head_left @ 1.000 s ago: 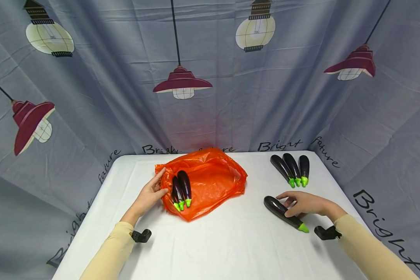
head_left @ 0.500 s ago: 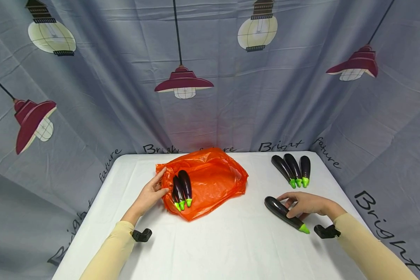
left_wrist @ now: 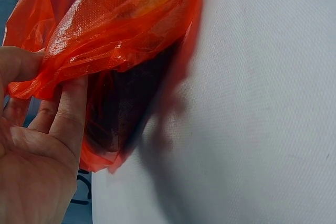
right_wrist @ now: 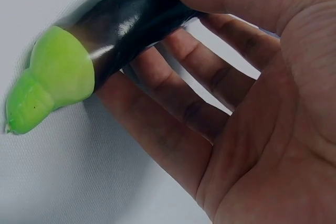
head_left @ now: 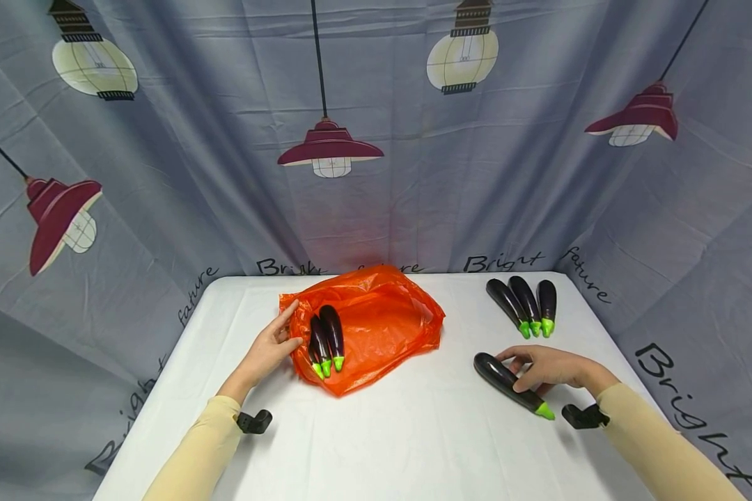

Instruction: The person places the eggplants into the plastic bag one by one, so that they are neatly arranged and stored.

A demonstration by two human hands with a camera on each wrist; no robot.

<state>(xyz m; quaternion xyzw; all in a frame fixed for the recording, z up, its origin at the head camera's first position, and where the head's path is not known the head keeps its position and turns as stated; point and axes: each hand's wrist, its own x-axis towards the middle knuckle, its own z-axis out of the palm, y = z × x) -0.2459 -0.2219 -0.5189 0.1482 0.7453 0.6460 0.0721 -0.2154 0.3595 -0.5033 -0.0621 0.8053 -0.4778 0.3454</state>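
My left hand (head_left: 268, 356) pinches the left edge of an orange-red plastic bag (head_left: 385, 327) between thumb and fingers; the left wrist view shows the bag film (left_wrist: 113, 40) bunched in that grip. Three dark eggplants (head_left: 331, 334) with green stem ends lie side by side at the bag's left part, close to the fingers. At the right, my right hand (head_left: 548, 367) holds another eggplant (head_left: 498, 374), thumb on one side and fingers on the other. In the right wrist view its green end (right_wrist: 60, 72) points away from the palm. Whether it touches the table is hard to tell.
Three more eggplants (head_left: 525, 303) lie in a row at the back right of the white table (head_left: 376, 445). A grey curtain (head_left: 376, 209) printed with lamps hangs behind and beside the table. Dark wrist mounts (head_left: 253, 422) sit on both sleeves.
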